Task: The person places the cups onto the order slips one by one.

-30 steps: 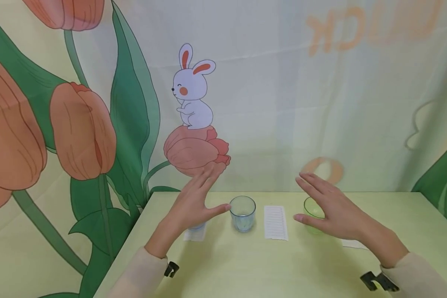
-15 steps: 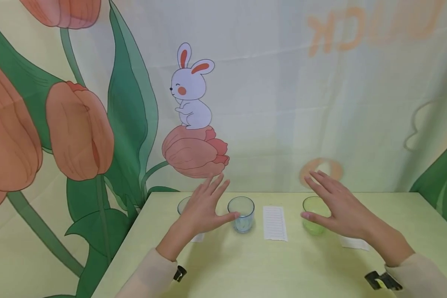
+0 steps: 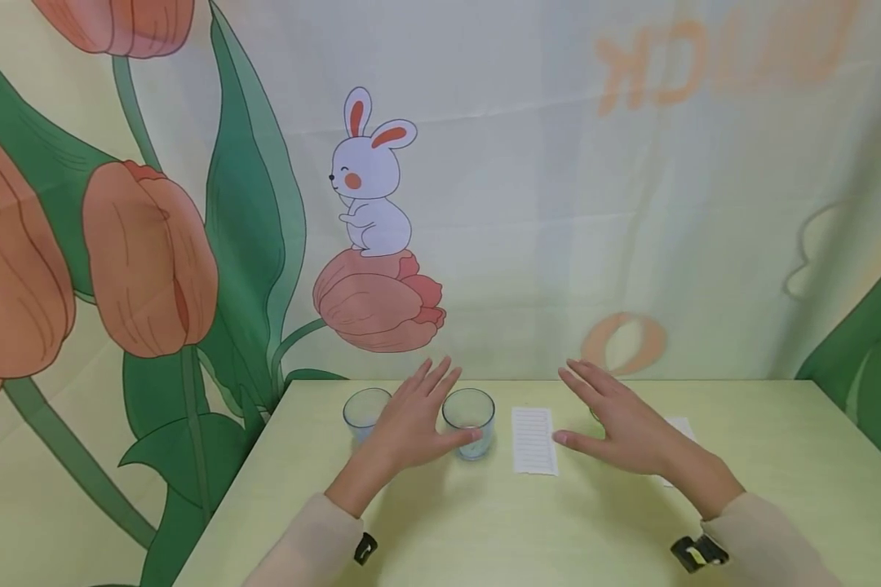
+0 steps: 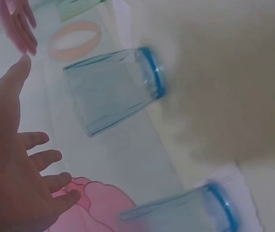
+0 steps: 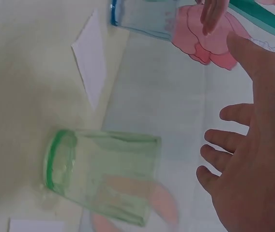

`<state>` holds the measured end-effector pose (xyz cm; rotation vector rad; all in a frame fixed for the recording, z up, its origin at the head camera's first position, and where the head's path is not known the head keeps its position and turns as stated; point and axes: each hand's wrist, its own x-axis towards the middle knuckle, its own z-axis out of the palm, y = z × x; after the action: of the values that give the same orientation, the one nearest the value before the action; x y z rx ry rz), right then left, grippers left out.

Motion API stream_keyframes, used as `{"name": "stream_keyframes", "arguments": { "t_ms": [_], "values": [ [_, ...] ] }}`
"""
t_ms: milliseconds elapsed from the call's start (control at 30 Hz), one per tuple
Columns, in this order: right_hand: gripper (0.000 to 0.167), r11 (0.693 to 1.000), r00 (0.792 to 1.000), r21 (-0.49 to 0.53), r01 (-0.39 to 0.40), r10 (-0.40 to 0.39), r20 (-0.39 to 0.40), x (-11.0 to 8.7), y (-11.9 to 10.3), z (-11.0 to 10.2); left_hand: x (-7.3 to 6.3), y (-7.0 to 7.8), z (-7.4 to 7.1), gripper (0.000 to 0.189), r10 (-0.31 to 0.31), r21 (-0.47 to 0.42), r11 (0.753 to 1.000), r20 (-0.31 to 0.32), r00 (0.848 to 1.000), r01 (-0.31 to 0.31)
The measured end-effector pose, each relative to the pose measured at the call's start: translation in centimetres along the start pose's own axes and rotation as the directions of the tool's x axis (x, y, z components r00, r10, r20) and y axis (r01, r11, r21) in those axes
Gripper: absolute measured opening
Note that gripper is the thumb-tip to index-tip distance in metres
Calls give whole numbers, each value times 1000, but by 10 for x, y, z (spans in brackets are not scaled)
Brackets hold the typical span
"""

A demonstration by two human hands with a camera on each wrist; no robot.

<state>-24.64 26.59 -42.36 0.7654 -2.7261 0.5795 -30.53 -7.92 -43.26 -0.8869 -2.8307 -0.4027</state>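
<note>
My left hand (image 3: 414,424) hovers with fingers spread, holding nothing. In the head view it overlaps a blue-tinted glass (image 3: 361,408), and its thumb crosses in front of a second blue glass (image 3: 461,416). The left wrist view shows this second glass (image 4: 113,92) upright and apart from the fingers. My right hand (image 3: 620,424) is likewise raised, fingers extended, with nothing in it. It mostly hides a green glass in the head view; the right wrist view shows that green glass (image 5: 94,159) beside the fingers. Both palms face inward.
A lined paper strip (image 3: 534,442) lies between the second blue glass and my right hand. Another strip (image 3: 681,427) is partly behind the right wrist. One more paper (image 4: 236,181) lies under the leftmost glass. A printed curtain (image 3: 514,244) hangs behind the table (image 3: 499,530).
My left hand has drifted right, uncovering more of the leftmost glass. My right hand moved slightly right, then back left, now covering most of the green glass. The glasses stay in place.
</note>
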Motion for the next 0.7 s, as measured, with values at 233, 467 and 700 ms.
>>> {"name": "stream_keyframes", "arguments": {
  "t_ms": [233, 467, 700],
  "values": [
    [88, 1000, 999, 30, 5, -7, 50, 12, -1, 27, 4, -2, 18, 100, 3, -33, 999, 18, 1000, -2],
    [88, 996, 996, 86, 11, -19, 88, 16, -7, 53, 7, -5, 30, 100, -55, -81, 995, 28, 998, 57],
    [84, 993, 991, 118, -3, -13, 132, 13, -11, 72, 9, -7, 38, 100, -86, -72, 994, 7, 996, 86]
  ]
}}
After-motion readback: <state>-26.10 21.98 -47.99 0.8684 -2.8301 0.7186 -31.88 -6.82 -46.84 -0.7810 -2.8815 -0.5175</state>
